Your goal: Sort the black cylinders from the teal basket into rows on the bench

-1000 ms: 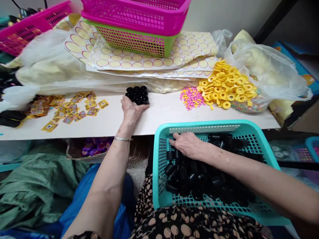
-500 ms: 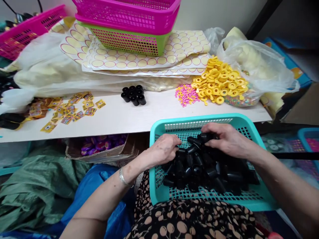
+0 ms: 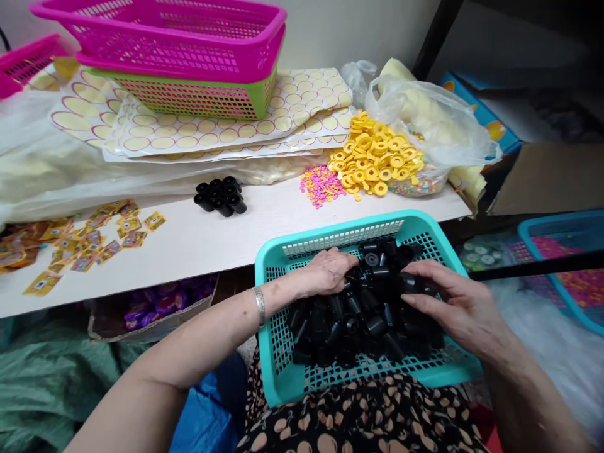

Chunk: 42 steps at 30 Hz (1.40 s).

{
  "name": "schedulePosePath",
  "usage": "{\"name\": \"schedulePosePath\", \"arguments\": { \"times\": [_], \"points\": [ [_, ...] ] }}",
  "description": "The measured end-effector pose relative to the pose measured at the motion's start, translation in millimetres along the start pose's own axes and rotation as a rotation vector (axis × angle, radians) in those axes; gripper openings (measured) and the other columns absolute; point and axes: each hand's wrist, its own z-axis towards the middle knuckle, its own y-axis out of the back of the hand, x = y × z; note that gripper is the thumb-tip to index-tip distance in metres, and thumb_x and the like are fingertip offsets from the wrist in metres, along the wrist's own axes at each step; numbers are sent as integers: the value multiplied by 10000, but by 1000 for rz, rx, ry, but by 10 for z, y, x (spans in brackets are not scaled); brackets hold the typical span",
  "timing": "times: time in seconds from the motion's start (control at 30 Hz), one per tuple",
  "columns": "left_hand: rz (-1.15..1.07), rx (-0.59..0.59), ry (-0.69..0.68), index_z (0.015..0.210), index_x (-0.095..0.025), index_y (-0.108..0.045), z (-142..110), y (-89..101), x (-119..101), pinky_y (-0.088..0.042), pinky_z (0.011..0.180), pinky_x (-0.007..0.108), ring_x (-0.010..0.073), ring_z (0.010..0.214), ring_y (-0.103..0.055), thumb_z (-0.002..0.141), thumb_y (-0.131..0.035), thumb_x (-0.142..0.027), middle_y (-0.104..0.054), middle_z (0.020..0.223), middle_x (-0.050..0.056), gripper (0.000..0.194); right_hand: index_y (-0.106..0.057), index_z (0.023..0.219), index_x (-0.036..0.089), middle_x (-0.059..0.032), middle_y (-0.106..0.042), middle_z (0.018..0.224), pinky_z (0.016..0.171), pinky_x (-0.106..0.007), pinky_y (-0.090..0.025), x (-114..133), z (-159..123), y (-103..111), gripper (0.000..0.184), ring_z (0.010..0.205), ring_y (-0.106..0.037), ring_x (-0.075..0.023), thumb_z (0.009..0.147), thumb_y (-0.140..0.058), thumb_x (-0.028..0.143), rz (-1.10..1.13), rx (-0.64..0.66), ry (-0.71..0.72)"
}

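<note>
A turquoise plastic basket (image 3: 330,238) rests on my lap, with a heap of black plastic cylinders (image 3: 352,324) inside. My left hand (image 3: 330,272) reaches in over its left half, fingers curled down among the pieces; what the fingertips grip is hidden. On the right side of the heap, my right hand (image 3: 450,301) pinches a shiny black cylinder (image 3: 411,283) between thumb and fingers. Beyond the basket, a tight cluster of black cylinders (image 3: 221,196) stands upright on the white table (image 3: 264,220), their hollow ends up.
Yellow ring-shaped pieces (image 3: 372,154) and small pink beads (image 3: 321,185) lie on the table. Small printed packets (image 3: 89,242) are scattered at left. Stacked magenta baskets (image 3: 189,47) stand behind on sticker sheets (image 3: 226,132). Under the table, a carton (image 3: 155,330) holds purple items.
The view has swung right. My right hand has moved nearer on the heap, with a black cylinder in its fingers. My left hand has shifted further in over the pieces.
</note>
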Motion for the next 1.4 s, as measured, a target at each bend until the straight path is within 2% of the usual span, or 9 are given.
{"name": "schedulePosePath", "arguments": {
  "times": [0.2, 0.33, 0.47, 0.53, 0.63, 0.77, 1.0, 1.23, 1.4],
  "points": [
    [-550, -111, 160, 804, -162, -619, -94, 102, -33, -401, 620, 286, 165, 660, -500, 644, -632, -159, -576, 708, 14, 160, -599, 1013, 227, -26, -622, 993, 840, -329, -497, 83, 61, -82, 273, 924, -604, -191, 758, -673, 289, 242, -20, -83],
    [-1111, -67, 177, 911, -153, -632, -194, 219, -160, -433, 660, 251, 134, 728, -552, 621, -703, -167, -632, 832, 22, 298, -558, 1021, 209, -53, -657, 959, 817, -349, -532, 156, 122, -148, 331, 891, -643, -202, 741, -699, 316, 460, -87, -134],
    [-1386, -7, 181, 912, -138, -643, -253, 250, -227, -448, 687, 253, 128, 720, -591, 618, -745, -208, -657, 810, 38, 320, -515, 1025, 220, -80, -620, 1134, 912, -384, -491, 291, 208, -220, 321, 1015, -615, -208, 759, -679, 296, 579, -50, -40],
    [-1436, 44, 181, 953, -128, -630, -258, 244, -238, -456, 680, 259, 131, 705, -608, 644, -745, -230, -663, 819, 50, 345, -503, 1019, 228, -78, -567, 1240, 935, -371, -476, 352, 246, -249, 333, 1095, -574, -205, 745, -690, 267, 605, 11, 1],
    [-1484, 69, 185, 979, -131, -586, -248, 227, -246, -458, 630, 250, 121, 647, -614, 664, -748, -231, -655, 802, 41, 368, -499, 990, 226, -61, -605, 1170, 862, -332, -510, 382, 282, -278, 318, 1027, -602, -182, 739, -694, 247, 617, 51, -2],
    [-1523, 70, 199, 991, -148, -522, -225, 208, -257, -440, 534, 227, 132, 569, -612, 665, -758, -280, -633, 691, 12, 423, -502, 948, 215, -39, -654, 993, 779, -313, -526, 326, 299, -300, 349, 875, -634, -168, 693, -735, 270, 621, -20, -58],
    [-1502, 90, 213, 999, -138, -521, -199, 201, -198, -409, 511, 212, 127, 571, -603, 674, -743, -263, -626, 687, 13, 412, -508, 905, 204, -15, -654, 900, 769, -304, -494, 225, 334, -343, 339, 845, -620, -163, 667, -746, 240, 659, -95, -125],
    [-1401, -61, 259, 854, -88, -644, -172, 211, -89, -401, 595, 213, 90, 628, -566, 682, -720, -200, -655, 755, 52, 219, -497, 919, 223, -7, -653, 883, 763, -310, -474, 105, 328, -267, 341, 818, -606, -166, 676, -734, 254, 557, -249, -156],
    [-1454, -13, 269, 848, -93, -661, -164, 244, -120, -435, 635, 245, 109, 636, -584, 704, -697, -199, -661, 807, 68, 182, -501, 914, 226, -48, -544, 1189, 953, -357, -378, 136, 317, -230, 228, 1103, -508, -197, 737, -642, 198, 327, -212, -14]
  ]
}}
